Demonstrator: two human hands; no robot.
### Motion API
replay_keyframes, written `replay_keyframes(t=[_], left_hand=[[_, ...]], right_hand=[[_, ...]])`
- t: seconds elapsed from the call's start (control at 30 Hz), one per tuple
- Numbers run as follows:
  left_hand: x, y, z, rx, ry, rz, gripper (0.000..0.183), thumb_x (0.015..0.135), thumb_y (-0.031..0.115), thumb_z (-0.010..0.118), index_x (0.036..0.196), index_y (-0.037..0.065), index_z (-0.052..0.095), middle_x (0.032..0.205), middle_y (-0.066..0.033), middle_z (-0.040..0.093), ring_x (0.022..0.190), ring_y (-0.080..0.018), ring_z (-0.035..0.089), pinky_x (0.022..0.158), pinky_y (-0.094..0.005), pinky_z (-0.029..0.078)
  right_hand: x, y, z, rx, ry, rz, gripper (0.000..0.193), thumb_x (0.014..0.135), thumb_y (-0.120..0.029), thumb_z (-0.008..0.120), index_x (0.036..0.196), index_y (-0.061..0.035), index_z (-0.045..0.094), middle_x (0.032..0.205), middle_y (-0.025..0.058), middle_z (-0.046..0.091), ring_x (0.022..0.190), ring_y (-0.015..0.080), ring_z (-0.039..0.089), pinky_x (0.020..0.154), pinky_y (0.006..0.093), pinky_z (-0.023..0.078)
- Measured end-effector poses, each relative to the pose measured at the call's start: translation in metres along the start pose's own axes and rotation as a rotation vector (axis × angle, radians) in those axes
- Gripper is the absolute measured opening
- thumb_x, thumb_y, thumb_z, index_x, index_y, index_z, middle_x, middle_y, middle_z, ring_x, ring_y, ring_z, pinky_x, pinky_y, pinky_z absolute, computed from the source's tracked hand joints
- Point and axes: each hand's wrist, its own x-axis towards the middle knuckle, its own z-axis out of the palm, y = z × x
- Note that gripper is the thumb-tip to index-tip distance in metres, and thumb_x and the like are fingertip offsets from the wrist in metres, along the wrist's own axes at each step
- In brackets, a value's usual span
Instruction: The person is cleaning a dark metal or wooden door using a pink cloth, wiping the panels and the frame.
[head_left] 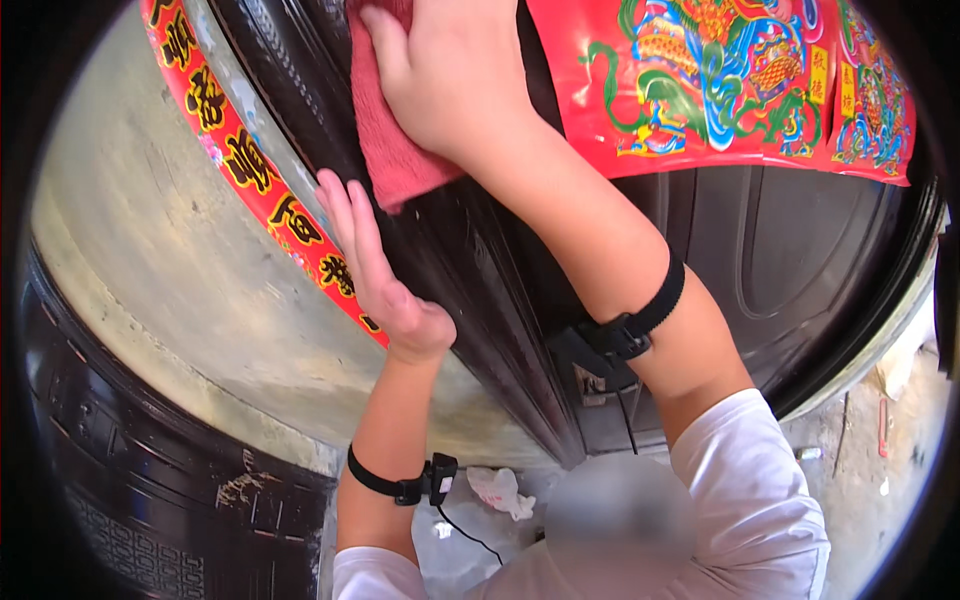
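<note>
We had red cloth at eleven o'clock, against dark doorframe, under our right hand at twelve; fingers ran past view's edge, so we could not tell grip. Our left hand at nine: wide, fingers straight, beside doorframe. Red poster between one and two, red paper strip at ten.

Home entrance; panelled door; red banner

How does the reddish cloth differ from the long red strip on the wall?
The cloth is plain and fuzzy, while the strip carries dark, gold-edged lettering. The cloth lies under the right hand; the strip runs along the pale wall. Both are shades of red.
</note>
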Motion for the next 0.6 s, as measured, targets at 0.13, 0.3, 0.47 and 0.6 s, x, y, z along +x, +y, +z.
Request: replay_keyframes(t=[0.13, 0.3, 0.47, 0.6], left_hand=[[0.000, -0.003, 0.000, 0.024, -0.007, 0.008, 0.076, 0.109, 0.043, 0.014, 0.156, -0.013, 0.036, 0.167, -0.0301, 0.027, 0.159, -0.0415, 0.022, 0.129, -0.0517, 0.014], [0.002, -0.003, 0.003, 0.057, 0.003, 0.068, 0.076, 0.109, 0.044, 0.016, 0.155, -0.013, 0.037, 0.167, -0.0298, 0.029, 0.158, -0.0430, 0.022, 0.129, -0.0527, 0.014], [-0.001, 0.000, -0.001, -0.023, -0.001, 0.024, 0.081, 0.106, 0.050, 0.022, 0.152, -0.015, 0.040, 0.164, -0.0348, 0.030, 0.155, -0.0514, 0.023, 0.127, -0.0596, 0.015], [-0.003, -0.003, -0.001, -0.033, 0.018, 0.053, 0.080, 0.107, 0.050, 0.020, 0.155, -0.011, 0.040, 0.167, -0.0274, 0.031, 0.158, -0.0445, 0.022, 0.128, -0.0559, 0.013]], right_hand=[[-0.057, -0.001, -0.002, -0.139, -0.005, 0.058, 0.049, 0.083, -0.009, 0.075, 0.126, 0.0020, 0.054, 0.121, 0.0214, 0.056, 0.111, 0.0419, 0.052, 0.097, 0.0511, 0.041], [-0.170, -0.026, -0.083, -0.038, -0.252, 0.231, 0.068, 0.081, -0.003, 0.073, 0.144, -0.0003, 0.048, 0.146, 0.0228, 0.051, 0.126, 0.0422, 0.049, 0.108, 0.0504, 0.037], [-0.268, -0.038, -0.143, -0.040, -0.465, 0.303, 0.069, 0.084, -0.005, 0.077, 0.144, 0.0010, 0.045, 0.150, 0.0244, 0.046, 0.125, 0.0440, 0.047, 0.110, 0.0532, 0.036], [-0.197, -0.034, -0.112, -0.010, -0.383, 0.242, 0.062, 0.085, -0.003, 0.075, 0.141, 0.0014, 0.048, 0.141, 0.0247, 0.053, 0.126, 0.0438, 0.050, 0.109, 0.0524, 0.038]])
